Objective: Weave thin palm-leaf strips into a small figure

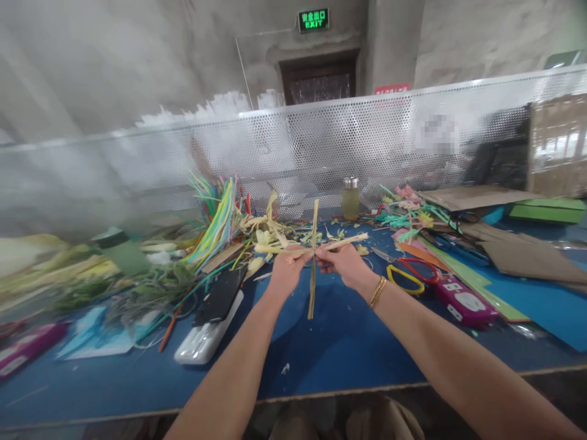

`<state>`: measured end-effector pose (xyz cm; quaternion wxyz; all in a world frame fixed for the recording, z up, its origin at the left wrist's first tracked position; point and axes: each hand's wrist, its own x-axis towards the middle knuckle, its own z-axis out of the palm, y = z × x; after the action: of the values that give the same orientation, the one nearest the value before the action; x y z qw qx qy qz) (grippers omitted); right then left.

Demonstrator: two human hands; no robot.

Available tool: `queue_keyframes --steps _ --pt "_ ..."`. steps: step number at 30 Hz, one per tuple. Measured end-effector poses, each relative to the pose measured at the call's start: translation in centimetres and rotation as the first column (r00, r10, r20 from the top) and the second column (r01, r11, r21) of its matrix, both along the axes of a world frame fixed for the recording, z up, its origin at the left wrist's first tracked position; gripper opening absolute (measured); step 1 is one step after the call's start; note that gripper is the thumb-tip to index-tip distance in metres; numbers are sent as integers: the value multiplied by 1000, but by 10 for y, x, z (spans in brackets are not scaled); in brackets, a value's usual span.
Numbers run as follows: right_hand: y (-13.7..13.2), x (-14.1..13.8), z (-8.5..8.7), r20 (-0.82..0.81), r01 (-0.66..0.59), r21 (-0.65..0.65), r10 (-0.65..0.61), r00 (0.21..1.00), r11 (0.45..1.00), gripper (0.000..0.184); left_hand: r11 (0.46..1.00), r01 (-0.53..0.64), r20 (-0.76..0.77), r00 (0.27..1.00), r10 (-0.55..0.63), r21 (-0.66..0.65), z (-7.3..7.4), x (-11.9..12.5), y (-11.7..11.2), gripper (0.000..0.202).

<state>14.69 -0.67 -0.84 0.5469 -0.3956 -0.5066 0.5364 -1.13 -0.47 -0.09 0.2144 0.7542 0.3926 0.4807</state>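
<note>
My left hand [290,267] and my right hand [342,261] meet over the middle of the blue table, each pinching pale dried husk strips. One husk strip [312,293] stands lengthwise between the hands, reaching from above them to below. Crossing it sideways is another husk strip [353,241], its ends showing past both hands, so the strips form a cross. Fingertips of both hands hide the crossing point. Around my right wrist is a gold bracelet [377,292]. Loose dried husks [270,235] lie just beyond my left hand.
Scissors with red and yellow handles [406,284] and a purple box [465,300] lie to the right. At left are a black phone [219,297] on a white case [207,342], colourful stems [220,214] and a green cup [120,249]. A perforated metal screen [257,153] closes the back.
</note>
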Motion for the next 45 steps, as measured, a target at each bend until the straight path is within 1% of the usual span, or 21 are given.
queue_keyframes --steps 2,3,5,7,8,9,11,12,13,14,15,17,18,21,24,27,31,36,40,43,45 --pt "-1 -3 -4 244 141 203 -189 951 969 12 998 -62 -36 997 62 -9 -6 1 3 24" --pt "-2 -5 -6 358 196 339 -318 878 920 9 994 -103 -29 994 102 -24 -10 2 5 24" --pt "-5 -11 -9 493 209 568 -533 688 796 10 983 -169 15 985 170 -75 -17 3 8 24" --pt "-7 -16 -11 527 175 654 -609 593 736 13 978 -140 111 981 158 -154 -22 5 11 25" --pt "-7 -18 -11 526 175 644 -597 606 745 13 976 -102 169 976 136 -193 -24 5 12 26" --pt "-5 -17 -12 510 191 598 -553 658 778 12 971 -59 224 968 112 -230 -25 6 13 28" --pt "3 -9 -11 427 176 408 -358 830 896 10 956 4 298 951 87 -292 -25 5 15 32" --pt "8 -2 -11 349 102 272 -197 916 957 10 949 19 319 944 88 -316 -25 4 15 33" --pt "14 8 -9 284 -30 165 -18 959 986 12 941 25 334 938 95 -337 -23 2 16 34" --pt "20 18 -7 249 -146 106 115 962 984 16 934 29 350 931 104 -356 -22 0 16 34" --pt "25 29 -4 211 -140 102 116 971 985 22 926 41 374 921 111 -375 -21 -2 17 34" --pt "32 47 2 122 36 117 -50 991 992 26 906 111 435 896 86 -408 -19 -4 16 33" --pt "34 53 5 84 50 113 -60 995 992 28 889 165 462 885 57 -426 -18 -4 15 32" --pt "31 55 10 70 -112 104 105 992 988 32 804 326 499 866 -42 -497 -18 -1 11 29" --pt "25 44 9 162 -251 100 234 959 963 30 742 385 507 859 -71 -548 -19 5 5 29" --pt "21 35 6 237 -282 148 243 941 948 30 748 393 525 848 -70 -535 -18 12 0 29" --pt "22 28 1 260 -231 210 173 950 950 32 769 346 494 868 -45 -538 -12 17 -5 26" --pt "26 15 -10 119 -94 201 71 990 975 36 827 231 381 924 -23 -512 -8 18 -6 19" --pt "28 7 -17 -30 28 168 -23 999 985 38 853 205 293 954 -64 -479 -7 20 -4 15" --pt "26 7 -17 -47 57 159 -50 998 986 39 854 208 279 957 -78 -476 -7 20 -6 15" --pt "25 8 -16 -29 49 165 -44 999 985 41 831 233 308 948 -79 -505 -8 18 -8 17"
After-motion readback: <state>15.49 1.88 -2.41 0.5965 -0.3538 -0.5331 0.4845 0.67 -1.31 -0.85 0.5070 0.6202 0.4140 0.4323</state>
